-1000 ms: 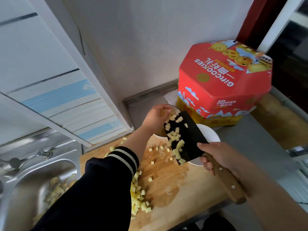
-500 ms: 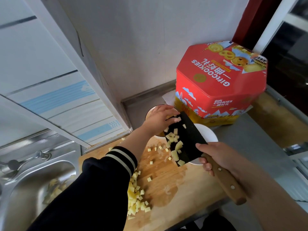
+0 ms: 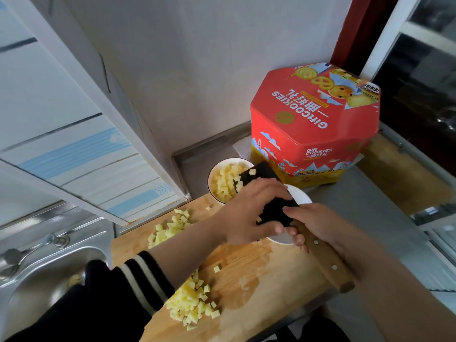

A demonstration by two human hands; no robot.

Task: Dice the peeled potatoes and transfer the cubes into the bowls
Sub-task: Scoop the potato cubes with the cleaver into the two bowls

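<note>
The right hand (image 3: 318, 223) grips the cleaver (image 3: 274, 193) by its wooden handle, while the left hand (image 3: 249, 213) lies flat-fingered across the black blade. Potato cubes (image 3: 225, 185) fill the bowl (image 3: 212, 174) beyond the cutting board (image 3: 259, 287); more cubes lie heaped on the board.
</note>
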